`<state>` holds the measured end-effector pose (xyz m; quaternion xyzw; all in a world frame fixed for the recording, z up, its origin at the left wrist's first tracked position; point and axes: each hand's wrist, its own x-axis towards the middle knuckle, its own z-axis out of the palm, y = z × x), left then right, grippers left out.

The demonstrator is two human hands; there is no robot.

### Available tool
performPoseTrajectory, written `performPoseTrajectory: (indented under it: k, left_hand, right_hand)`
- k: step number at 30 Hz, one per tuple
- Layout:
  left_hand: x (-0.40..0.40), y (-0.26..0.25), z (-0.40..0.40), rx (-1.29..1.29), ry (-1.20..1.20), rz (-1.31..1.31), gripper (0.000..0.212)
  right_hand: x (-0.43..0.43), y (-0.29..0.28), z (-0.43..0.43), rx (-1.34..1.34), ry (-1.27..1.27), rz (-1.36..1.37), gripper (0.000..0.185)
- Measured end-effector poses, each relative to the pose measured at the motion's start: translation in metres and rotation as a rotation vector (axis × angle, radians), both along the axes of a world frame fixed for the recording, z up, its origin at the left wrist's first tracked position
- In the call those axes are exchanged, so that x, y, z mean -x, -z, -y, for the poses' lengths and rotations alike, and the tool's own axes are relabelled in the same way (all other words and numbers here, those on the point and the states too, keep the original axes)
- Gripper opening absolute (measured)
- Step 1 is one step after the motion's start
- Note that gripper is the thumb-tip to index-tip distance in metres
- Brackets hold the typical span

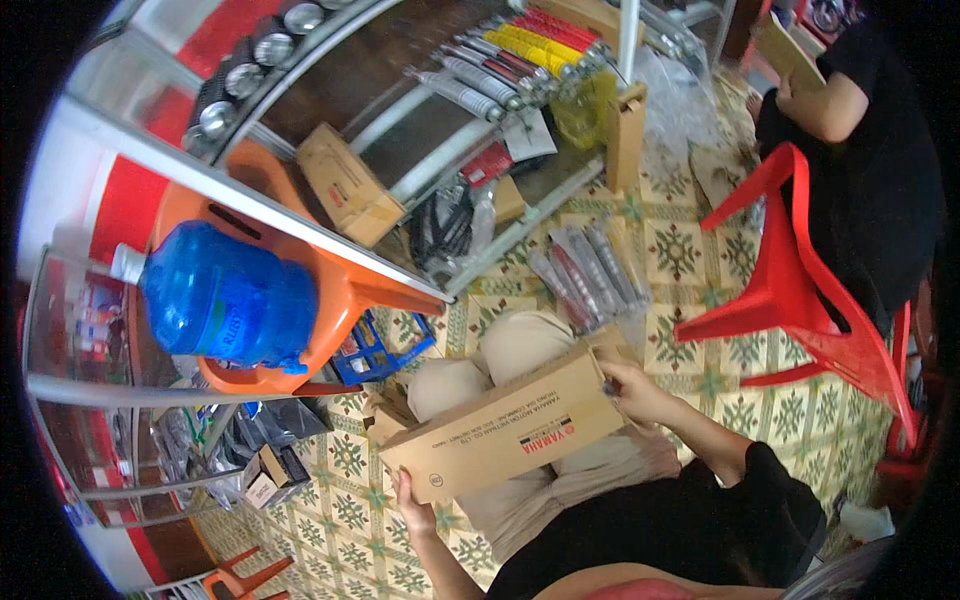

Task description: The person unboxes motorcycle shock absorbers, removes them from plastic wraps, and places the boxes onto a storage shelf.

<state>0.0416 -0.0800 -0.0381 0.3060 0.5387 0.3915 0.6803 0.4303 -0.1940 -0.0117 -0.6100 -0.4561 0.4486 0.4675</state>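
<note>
A long brown Yamaha cardboard box (510, 431) lies across my lap, above beige trousers, its printed side facing up. My left hand (414, 506) grips its lower left end, thumb on the printed side. At the opposite end, my right hand (634, 390) holds the box by its edge. Cardboard flaps stick out at both ends; what is inside the box is hidden. Just past my knees, several plastic-wrapped shock absorbers (589, 277) lie on the tiled floor.
Glass shelving holds colourful shock absorbers (517, 56) and a cardboard box (349, 186). A blue water bottle (229, 292) lies on an orange chair (341, 281) beside a blue plastic crate (382, 349). At right stands a red plastic chair (802, 300); behind it, another person (862, 165) holds a flat board-like item.
</note>
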Motion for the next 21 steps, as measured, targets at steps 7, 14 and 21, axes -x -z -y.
performPoseTrajectory:
  k: [7,14,21]
  left_hand:
    - [-0.012,-0.011,0.000,0.024,-0.105,-0.144,0.051]
    - [-0.011,-0.012,-0.001,0.019,-0.055,-0.078,0.053]
    - [-0.002,-0.011,-0.006,0.012,0.074,-0.107,0.053]
  right_hand:
    - [-0.031,0.001,-0.002,-0.178,-0.097,-0.073,0.013]
    - [-0.085,0.063,0.001,0.074,-0.104,-0.595,0.026]
    - [-0.169,0.301,-0.028,0.471,0.758,-0.030,0.044]
